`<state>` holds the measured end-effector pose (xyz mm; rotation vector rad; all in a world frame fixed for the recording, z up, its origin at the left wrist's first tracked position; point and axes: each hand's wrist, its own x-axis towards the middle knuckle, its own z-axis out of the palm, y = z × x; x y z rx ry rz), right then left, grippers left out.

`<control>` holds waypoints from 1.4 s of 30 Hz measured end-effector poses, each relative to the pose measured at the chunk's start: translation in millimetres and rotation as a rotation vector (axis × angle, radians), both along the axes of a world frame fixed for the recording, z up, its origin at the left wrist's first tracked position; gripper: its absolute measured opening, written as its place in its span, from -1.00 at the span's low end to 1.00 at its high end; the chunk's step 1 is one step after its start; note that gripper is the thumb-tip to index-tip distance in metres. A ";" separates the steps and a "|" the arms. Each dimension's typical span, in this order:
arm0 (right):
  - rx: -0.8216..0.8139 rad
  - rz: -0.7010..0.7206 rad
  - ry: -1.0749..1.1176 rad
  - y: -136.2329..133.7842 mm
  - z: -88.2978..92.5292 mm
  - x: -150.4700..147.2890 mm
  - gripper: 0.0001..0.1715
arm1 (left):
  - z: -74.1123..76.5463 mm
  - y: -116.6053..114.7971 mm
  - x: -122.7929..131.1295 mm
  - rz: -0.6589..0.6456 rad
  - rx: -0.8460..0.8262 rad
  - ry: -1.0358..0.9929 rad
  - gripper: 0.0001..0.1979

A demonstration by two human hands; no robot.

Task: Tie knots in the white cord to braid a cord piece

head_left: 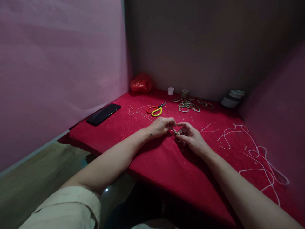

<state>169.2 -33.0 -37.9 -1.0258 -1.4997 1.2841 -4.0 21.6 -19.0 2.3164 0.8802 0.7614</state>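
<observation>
Above the middle of the red-covered table, both my hands meet at a small loop of pale cord (pixel 178 132). My left hand (pixel 164 125) is curled, its fingertips pinching cord at the loop's left side. Thumb and fingers of my right hand (pixel 189 135) close on the loop from the right. Loose cord ends (pixel 209 131) trail out to the right behind that hand, and thin strands (pixel 145 116) run out to the left. The knotting between the fingertips is too small to make out.
Scissors (pixel 156 110) with one red and one yellow handle lie beyond my left hand. Several cord bracelets (pixel 188 105), two spools (pixel 171 91), a red plastic bag (pixel 141 83) and a lidded jar (pixel 233 98) stand behind. A phone (pixel 104 114) lies left; long white cord (pixel 264 159) sprawls right.
</observation>
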 end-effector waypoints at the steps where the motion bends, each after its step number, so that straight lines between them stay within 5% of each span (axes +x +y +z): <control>1: 0.003 0.003 0.000 0.2 -0.2 0.1 -0.54 | -0.5 -0.1 -0.2 0.009 0.015 0.016 -0.89; 18: 0.023 -0.053 -0.173 -1.4 2.0 -1.4 -0.82 | -6.0 -2.3 2.7 -0.037 0.128 0.026 -0.86; 34: 0.012 -0.106 -0.226 0.4 0.0 -1.8 -0.84 | -1.7 -5.4 4.6 -0.040 0.091 0.025 -0.73; 42: -0.001 -0.084 -0.200 -0.6 1.7 -0.7 -0.85 | -4.4 1.7 1.3 -0.030 0.101 0.115 -0.88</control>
